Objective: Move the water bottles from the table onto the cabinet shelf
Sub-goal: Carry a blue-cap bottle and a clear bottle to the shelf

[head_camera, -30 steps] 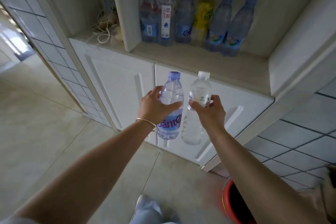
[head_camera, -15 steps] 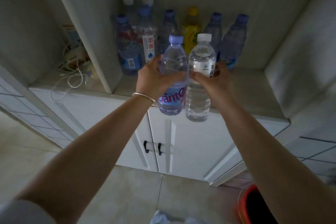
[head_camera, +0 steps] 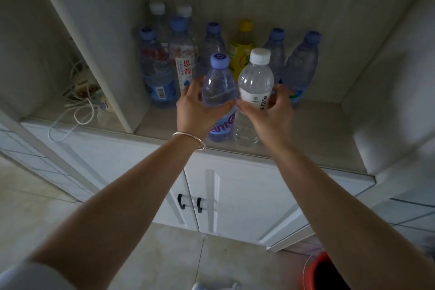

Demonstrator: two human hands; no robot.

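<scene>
Gripping one bottle each, the two hands hold their loads upright and side by side above the front part of the cabinet shelf [head_camera: 317,139]. The left hand [head_camera: 197,110] is curled round the purple-capped bottle [head_camera: 220,92], thumb across its near face and fingers wrapped behind; a thin bangle [head_camera: 188,140] circles that wrist. The right hand [head_camera: 270,113] grasps the white-capped bottle [head_camera: 255,82] in the same manner, its thumb lying over the white label. The two bottles touch, or very nearly touch, along their sides. Whether their bases rest on the shelf or hang just above it cannot be told from this view.

Behind them, against the back wall of the same compartment, stands a row of bottles [head_camera: 160,73]: several with blue caps, two with white caps at the far back, and one yellow bottle [head_camera: 241,52] partly hidden by the held pair. A vertical divider [head_camera: 103,66] separates this bay from a narrower one at left, where a tangle of white cable [head_camera: 80,106] lies. Below the shelf are two white cabinet doors [head_camera: 235,200] with dark handles at their meeting edge. A red bucket [head_camera: 315,273] sits on the floor at lower right
</scene>
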